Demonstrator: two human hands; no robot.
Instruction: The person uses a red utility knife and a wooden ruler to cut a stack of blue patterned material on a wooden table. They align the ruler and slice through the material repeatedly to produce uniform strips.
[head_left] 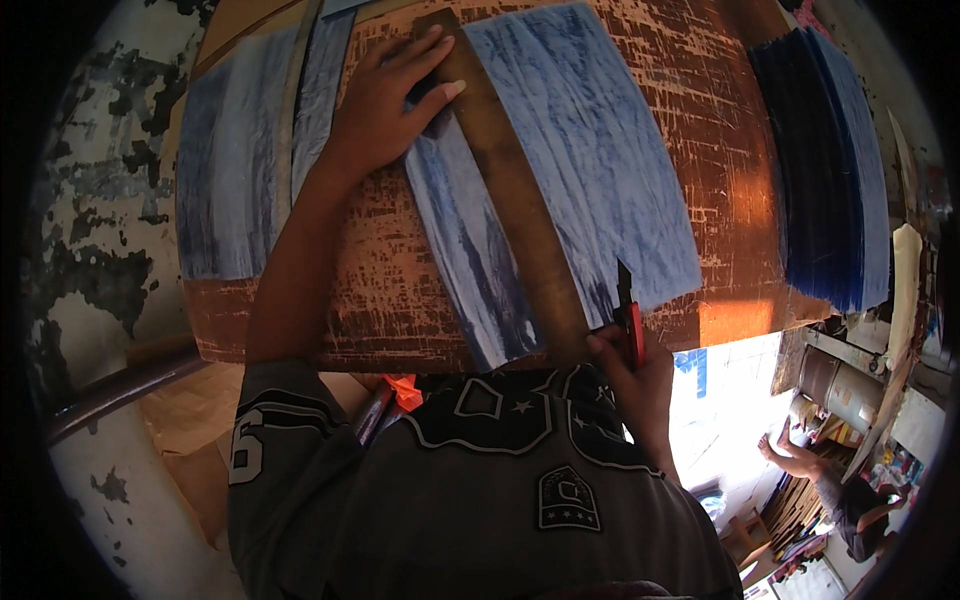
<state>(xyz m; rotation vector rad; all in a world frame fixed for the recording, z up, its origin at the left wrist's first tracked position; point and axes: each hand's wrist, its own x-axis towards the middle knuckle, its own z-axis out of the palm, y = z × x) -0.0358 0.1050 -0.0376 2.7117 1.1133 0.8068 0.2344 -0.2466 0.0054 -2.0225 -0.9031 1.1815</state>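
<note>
A brown flat straightedge [508, 170] lies slantwise across a streaked blue-and-white sheet [590, 140], and a strip of the sheet shows to its left. My left hand [390, 105] rests on the straightedge's far end, fingers stretched and thumb apart, pressing it rather than gripping round it. Near the table edge, my right hand [643, 385] is closed round a red utility knife [634, 335]. Its dark blade points away from me, over the sheet's near part, to the right of the straightedge. Whether the blade touches the sheet I cannot tell.
The worn brown tabletop [735, 215] is covered in scratches. At the right stands a thick stack of blue sheets [825, 170]; more blue-and-white sheets [235, 160] lie at the left. Beyond the table's right edge, another person [850, 500] is on the floor side.
</note>
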